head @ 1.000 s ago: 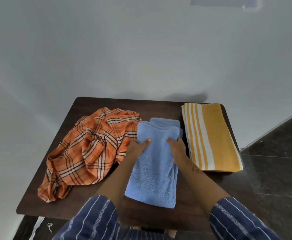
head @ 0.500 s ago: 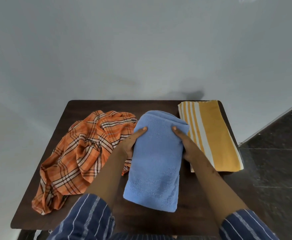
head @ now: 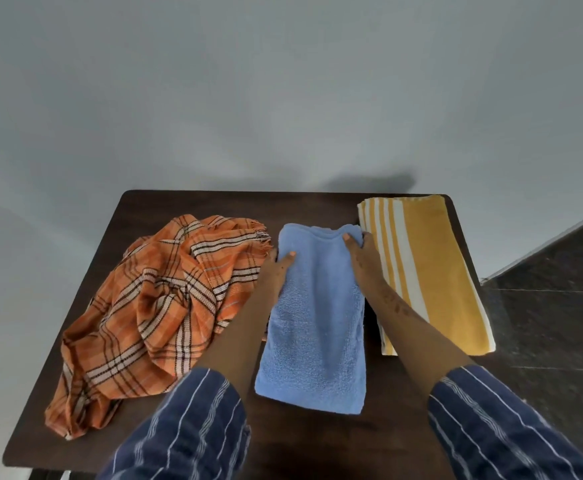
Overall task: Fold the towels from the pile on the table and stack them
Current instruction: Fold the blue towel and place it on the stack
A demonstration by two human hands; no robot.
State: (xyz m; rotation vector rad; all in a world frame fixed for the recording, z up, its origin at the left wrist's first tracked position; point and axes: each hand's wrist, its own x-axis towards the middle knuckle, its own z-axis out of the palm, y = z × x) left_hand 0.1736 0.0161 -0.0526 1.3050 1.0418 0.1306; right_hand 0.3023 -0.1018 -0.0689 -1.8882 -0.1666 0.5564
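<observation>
A blue towel [head: 314, 320], folded into a long narrow strip, lies in the middle of the dark wooden table [head: 193, 206]. My left hand [head: 278, 268] grips its left edge near the far end, thumb on top. My right hand [head: 361, 252] grips the far right corner, thumb on top and fingers under the edge. A crumpled orange plaid towel [head: 155, 313] lies to the left, touching my left forearm. A folded yellow towel with white stripes [head: 428, 271] lies flat at the right side of the table.
A pale wall stands right behind the table. Dark tiled floor [head: 560, 306] shows to the right. The yellow towel's near corner hangs over the table's right edge. Bare tabletop shows along the far edge and the near edge by my striped sleeves.
The blue towel's far end was lifted and rolled over, then laid flat farther back on the table. Both hands moved forward with it and still hold its far end.
</observation>
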